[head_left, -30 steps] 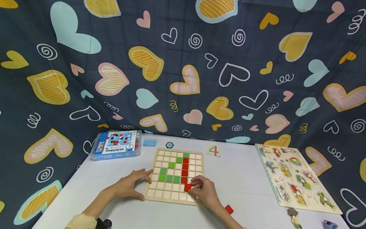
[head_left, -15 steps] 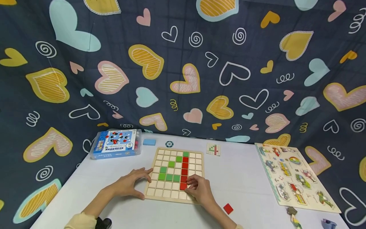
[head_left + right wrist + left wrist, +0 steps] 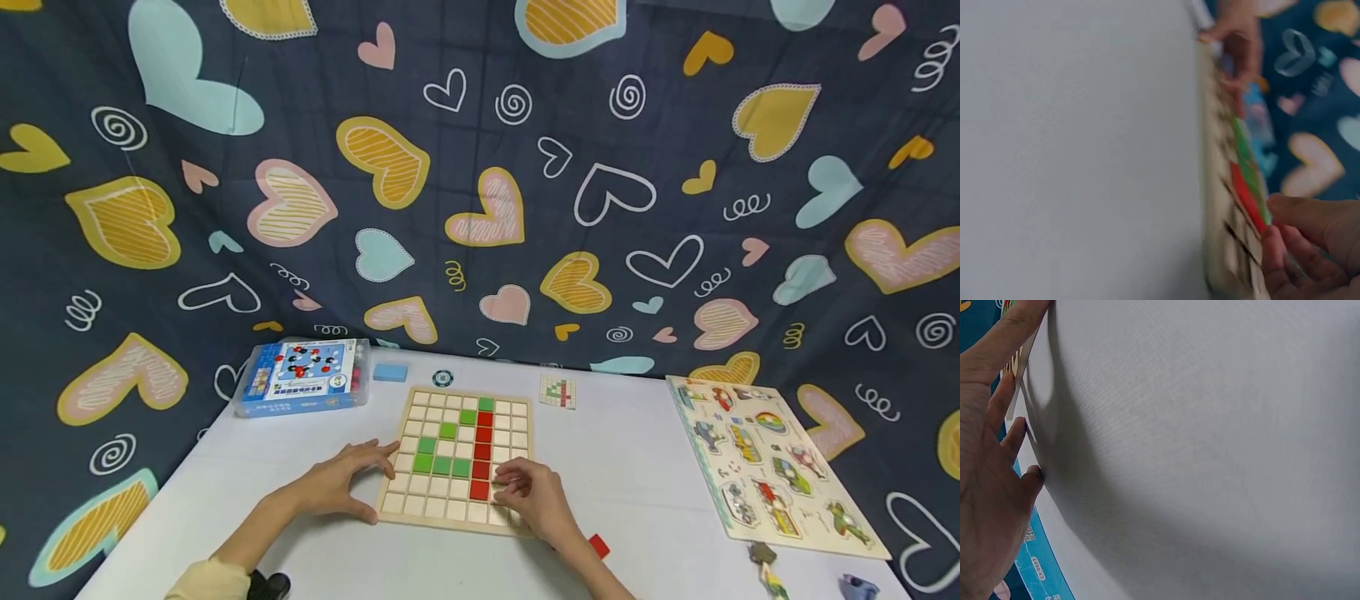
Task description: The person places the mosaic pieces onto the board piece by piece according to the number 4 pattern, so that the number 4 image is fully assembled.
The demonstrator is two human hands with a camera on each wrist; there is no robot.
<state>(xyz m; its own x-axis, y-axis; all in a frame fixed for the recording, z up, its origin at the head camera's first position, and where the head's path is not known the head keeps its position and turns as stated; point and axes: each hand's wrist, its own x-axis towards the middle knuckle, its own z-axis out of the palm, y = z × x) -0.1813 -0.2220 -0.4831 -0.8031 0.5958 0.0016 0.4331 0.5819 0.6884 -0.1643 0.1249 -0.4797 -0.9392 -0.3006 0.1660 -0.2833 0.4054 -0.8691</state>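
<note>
A wooden grid board [image 3: 442, 525] lies on the white table, with cream squares, several green tiles [image 3: 442, 465] and a column of red tiles [image 3: 478, 490]. My left hand [image 3: 333, 483] rests at the board's left side, fingers spread along its edge and thumb near the front corner. Over the right part of the board is my right hand [image 3: 536, 497], fingers loosely bent beside the lowest red tile, with nothing seen between them. In the right wrist view, the right hand [image 3: 1313, 244] is blurred. Partly behind the right forearm lies a loose red tile [image 3: 597, 546].
A small pattern card [image 3: 558, 392] lies behind the board. At back left stand a plastic case [image 3: 303, 379], a blue block [image 3: 390, 372] and a round chip [image 3: 442, 378]. A picture puzzle board [image 3: 780, 467] lies at right, with small figures [image 3: 767, 567] in front.
The red tile in my right fingers has gone down into the grid below the other reds. My right hand has let go and moved slightly right. The left hand has stayed put.
</note>
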